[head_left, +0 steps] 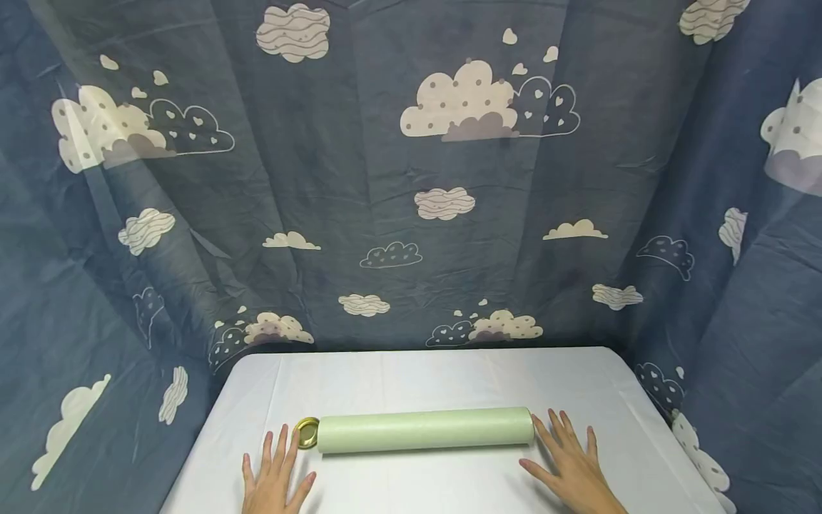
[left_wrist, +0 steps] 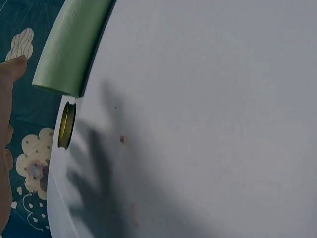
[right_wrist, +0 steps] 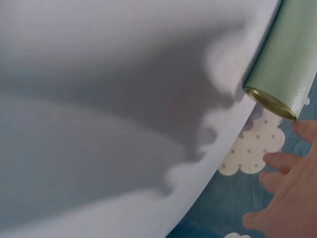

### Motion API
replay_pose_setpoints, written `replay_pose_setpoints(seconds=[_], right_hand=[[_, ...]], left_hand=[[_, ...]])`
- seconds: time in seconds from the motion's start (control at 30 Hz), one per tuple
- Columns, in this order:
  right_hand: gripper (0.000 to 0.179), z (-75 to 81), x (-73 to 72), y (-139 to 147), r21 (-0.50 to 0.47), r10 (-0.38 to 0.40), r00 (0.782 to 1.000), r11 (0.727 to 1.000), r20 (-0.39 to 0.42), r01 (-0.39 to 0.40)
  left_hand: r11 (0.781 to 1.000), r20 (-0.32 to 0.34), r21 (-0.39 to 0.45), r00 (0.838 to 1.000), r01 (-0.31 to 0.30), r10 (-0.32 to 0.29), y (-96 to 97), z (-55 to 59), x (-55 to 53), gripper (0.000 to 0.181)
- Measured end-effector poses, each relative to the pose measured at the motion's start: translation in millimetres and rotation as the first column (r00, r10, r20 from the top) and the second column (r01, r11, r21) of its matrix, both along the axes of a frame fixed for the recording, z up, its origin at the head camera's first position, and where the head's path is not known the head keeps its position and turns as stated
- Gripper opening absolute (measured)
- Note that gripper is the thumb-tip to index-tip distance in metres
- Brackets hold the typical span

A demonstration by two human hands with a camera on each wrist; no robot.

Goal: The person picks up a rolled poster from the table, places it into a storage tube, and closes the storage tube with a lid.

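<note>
A long pale green tube (head_left: pixel 427 430) lies crosswise on the white table. At its left end sits a round gold lid (head_left: pixel 307 432); the same lid (left_wrist: pixel 67 125) stands out beside the tube's end in the left wrist view. My left hand (head_left: pixel 272 475), fingers spread, is next to the lid, with a fingertip overlapping its edge in the head view. My right hand (head_left: pixel 568 464) is spread too, at the tube's right end. In the right wrist view a gold rim (right_wrist: pixel 270 103) closes that end, and a fingertip is right at it. Neither hand grips anything.
The white table (head_left: pixel 398 378) has rounded far corners. A dark blue curtain (head_left: pixel 321 178) printed with clouds hangs behind it and on both sides. Hand shadows fall across the tabletop, and a small brown mark (left_wrist: pixel 122 139) shows on it in the left wrist view.
</note>
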State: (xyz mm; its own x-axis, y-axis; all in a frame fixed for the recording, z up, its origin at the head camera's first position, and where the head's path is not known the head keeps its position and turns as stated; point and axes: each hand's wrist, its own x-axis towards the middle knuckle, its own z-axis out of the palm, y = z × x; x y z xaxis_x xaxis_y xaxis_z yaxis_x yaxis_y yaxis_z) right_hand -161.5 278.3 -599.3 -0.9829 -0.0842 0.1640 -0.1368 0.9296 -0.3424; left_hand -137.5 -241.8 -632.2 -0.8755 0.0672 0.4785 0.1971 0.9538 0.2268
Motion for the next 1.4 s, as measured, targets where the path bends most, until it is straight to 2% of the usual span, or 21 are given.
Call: replay_pose_setpoints(seconds=[0.1,0.2,0.33,0.47,0.63,0.9,1.03,1.2,1.3,1.4], right_hand=[[0.090,-0.8,-0.2,-3,-0.017,0.004,1.000,1.000,-0.008,-0.004],[0.092,-1.4,-0.4,-5,-0.037,0.015,1.000,0.999,-0.023,-0.016],[0.093,-1.5,-1.6,-8,-0.026,0.024,0.999,0.999,-0.041,-0.025],[0.092,-0.1,-3.6,-10,-0.023,0.030,0.998,0.999,-0.057,-0.032],[0.092,2.8,-7.9,-16,-0.016,0.037,0.995,0.999,-0.088,-0.038],[0.091,5.9,-12.9,-23,-0.026,0.068,0.993,0.997,-0.096,-0.071],[0.091,6.3,-17.0,-29,-0.026,0.091,0.990,0.995,-0.106,-0.094],[0.093,7.4,-22.2,-41,-0.006,0.100,0.987,0.995,-0.124,-0.102],[0.093,6.8,-25.4,-49,-0.002,0.121,0.983,0.992,-0.137,-0.123],[0.092,5.4,-27.7,-57,0.008,0.146,0.975,0.989,-0.165,-0.146]], left_hand=[[1.000,-0.008,-0.005,1.000,0.003,-0.003,7.9,-1.4,1.3,0.086],[1.000,-0.009,-0.029,1.000,0.005,-0.006,17.3,-0.5,2.2,0.090],[0.996,-0.078,-0.087,0.996,0.030,-0.037,31.1,-1.7,3.6,0.104],[0.983,-0.160,-0.168,0.982,0.073,-0.101,47.3,-6.8,4.7,0.111],[0.946,-0.202,-0.310,0.966,0.094,-0.162,71.3,-14.2,6.9,0.105],[0.880,-0.199,-0.456,0.949,0.133,-0.246,105.7,-29.2,12.8,0.103],[0.867,-0.198,-0.476,0.942,0.149,-0.271,120.1,-42.5,14.9,0.099],[0.859,-0.223,-0.472,0.915,0.200,-0.336,136.8,-58.6,15.2,0.092],[0.852,-0.239,-0.475,0.899,0.221,-0.367,146.0,-64.5,15.0,0.089],[0.845,-0.241,-0.480,0.891,0.234,-0.384,154.1,-68.4,15.6,0.086]])
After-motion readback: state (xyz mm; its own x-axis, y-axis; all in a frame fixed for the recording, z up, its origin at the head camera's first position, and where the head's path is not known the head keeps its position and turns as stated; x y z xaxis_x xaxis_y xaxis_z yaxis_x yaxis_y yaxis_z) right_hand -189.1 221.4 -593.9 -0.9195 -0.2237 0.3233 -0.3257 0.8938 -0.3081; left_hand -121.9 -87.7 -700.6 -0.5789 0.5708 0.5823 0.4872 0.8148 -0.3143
